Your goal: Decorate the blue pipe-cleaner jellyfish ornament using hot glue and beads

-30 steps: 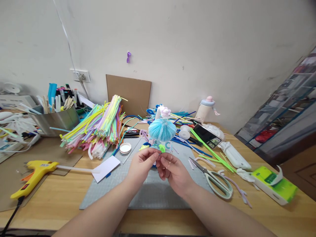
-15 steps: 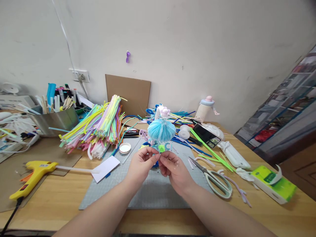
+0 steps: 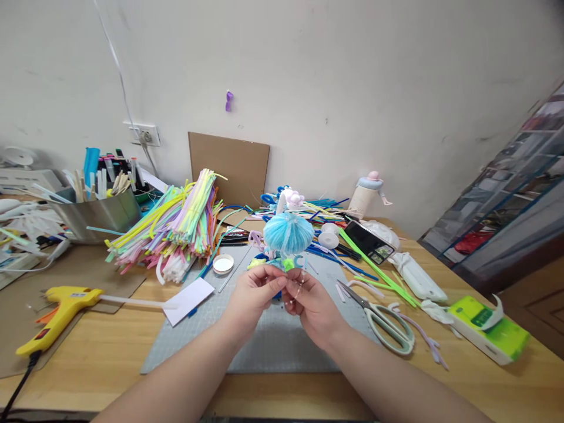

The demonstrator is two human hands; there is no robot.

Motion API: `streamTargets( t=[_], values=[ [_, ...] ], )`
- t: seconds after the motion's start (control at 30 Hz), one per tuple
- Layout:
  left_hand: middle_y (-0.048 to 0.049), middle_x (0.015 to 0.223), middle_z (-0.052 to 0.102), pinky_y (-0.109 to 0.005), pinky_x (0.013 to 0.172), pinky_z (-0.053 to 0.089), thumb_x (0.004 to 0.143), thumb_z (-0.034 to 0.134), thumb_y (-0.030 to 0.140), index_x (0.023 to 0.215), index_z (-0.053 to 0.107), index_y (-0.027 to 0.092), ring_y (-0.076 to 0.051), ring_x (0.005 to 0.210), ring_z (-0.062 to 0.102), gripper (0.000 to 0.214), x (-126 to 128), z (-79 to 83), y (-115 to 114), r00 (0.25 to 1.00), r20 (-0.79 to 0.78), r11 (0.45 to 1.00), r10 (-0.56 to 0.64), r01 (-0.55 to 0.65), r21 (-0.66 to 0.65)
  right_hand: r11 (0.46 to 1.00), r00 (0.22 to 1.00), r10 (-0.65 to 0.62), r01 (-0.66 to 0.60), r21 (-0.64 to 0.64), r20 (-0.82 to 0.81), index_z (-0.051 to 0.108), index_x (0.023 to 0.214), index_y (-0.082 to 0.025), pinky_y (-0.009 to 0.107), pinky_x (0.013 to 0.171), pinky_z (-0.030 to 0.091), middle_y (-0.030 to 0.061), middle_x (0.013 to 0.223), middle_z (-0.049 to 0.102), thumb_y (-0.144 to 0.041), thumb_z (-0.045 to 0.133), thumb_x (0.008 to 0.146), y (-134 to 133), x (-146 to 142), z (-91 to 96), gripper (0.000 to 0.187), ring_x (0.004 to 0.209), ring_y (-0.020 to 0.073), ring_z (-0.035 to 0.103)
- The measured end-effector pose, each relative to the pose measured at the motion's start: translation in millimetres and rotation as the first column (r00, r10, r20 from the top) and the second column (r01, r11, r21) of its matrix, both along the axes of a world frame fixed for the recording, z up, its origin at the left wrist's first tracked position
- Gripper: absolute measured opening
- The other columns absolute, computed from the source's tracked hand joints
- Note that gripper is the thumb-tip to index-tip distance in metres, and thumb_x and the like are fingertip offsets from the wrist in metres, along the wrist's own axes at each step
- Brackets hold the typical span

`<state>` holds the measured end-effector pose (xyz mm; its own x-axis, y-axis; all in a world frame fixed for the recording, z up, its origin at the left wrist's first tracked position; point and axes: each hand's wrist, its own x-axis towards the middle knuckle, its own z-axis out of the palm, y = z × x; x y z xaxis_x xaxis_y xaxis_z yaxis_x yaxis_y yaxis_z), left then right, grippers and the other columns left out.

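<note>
Both left grip (image 3: 259, 291) and right grip (image 3: 308, 296) pinch a thin beaded strand (image 3: 302, 283) (label (image 3: 80, 294) on the glue gun (image 3: 61, 314) illegible).

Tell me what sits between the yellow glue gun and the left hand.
In the head view, a pale stick reaches from the glue gun to a white card; past it, a thin rod lies on grey mat before the left hand.

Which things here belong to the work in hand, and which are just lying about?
Likely in the job:
beaded strand at the right hand
fluffy blue piece
grey mat beneath

Apparently just lying about:
phone
green tissue pack
bottle
</note>
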<state>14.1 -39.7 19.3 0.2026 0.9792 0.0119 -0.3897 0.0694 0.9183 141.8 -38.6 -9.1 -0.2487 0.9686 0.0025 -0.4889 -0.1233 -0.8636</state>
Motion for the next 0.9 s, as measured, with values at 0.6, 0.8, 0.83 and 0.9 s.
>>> streamTargets(
  t=[0.6,0.8,0.83,0.9],
  values=[
    [0.0075,0.048,0.047,-0.018,0.041,0.013,0.065,0.075,0.037,0.072,0.059,0.014,-0.001,0.039,0.025,0.029,-7,-3.5,5,0.998,-0.019,0.998,0.067,-0.067,-0.01,0.995,0.996,0.023,-0.032,0.095,0.087,0.063,0.081,-0.018,0.02,0.043,0.03,-0.0021,0.065,0.058,-0.044,0.064,0.079,1,-1,-6.1,0.025,0.047,0.0068,0.044],
    [0.0041,0.061,0.055,-0.018,0.043,0.024,0.063,0.076,0.036,0.08,0.062,0.015,-0.003,0.043,0.035,0.03,-7,1.0,2,0.985,-0.089,0.988,0.147,-0.143,0.052,0.999,0.996,0.039,-0.042,0.029,0.076,0.065,0.084,-0.018,0.02,0.04,0.025,-0.0039,0.06,0.056,-0.04,0.07,0.075,0,-2,-12.2,0.024,0.043,0.0052,0.041],
    [0.0032,0.064,0.057,-0.018,0.044,0.026,0.064,0.075,0.037,0.082,0.063,0.016,-0.003,0.045,0.037,0.031,-7,1.4,1,0.983,-0.096,0.986,0.159,-0.154,0.057,0.999,0.997,0.038,-0.039,0.016,0.067,0.065,0.083,-0.018,0.019,0.04,0.024,-0.004,0.06,0.056,-0.04,0.07,0.074,0,-2,-12.8,0.024,0.042,0.005,0.041],
    [0.0014,0.069,0.058,-0.019,0.045,0.029,0.067,0.072,0.037,0.085,0.063,0.016,-0.004,0.048,0.041,0.029,-7,0.5,-1,0.976,-0.113,0.982,0.186,-0.18,0.063,0.999,0.998,0.038,-0.037,-0.018,0.055,0.066,0.084,-0.018,0.019,0.04,0.023,-0.0041,0.059,0.057,-0.039,0.07,0.074,1,-1,-13.7,0.024,0.042,0.0048,0.04]
  ],
)
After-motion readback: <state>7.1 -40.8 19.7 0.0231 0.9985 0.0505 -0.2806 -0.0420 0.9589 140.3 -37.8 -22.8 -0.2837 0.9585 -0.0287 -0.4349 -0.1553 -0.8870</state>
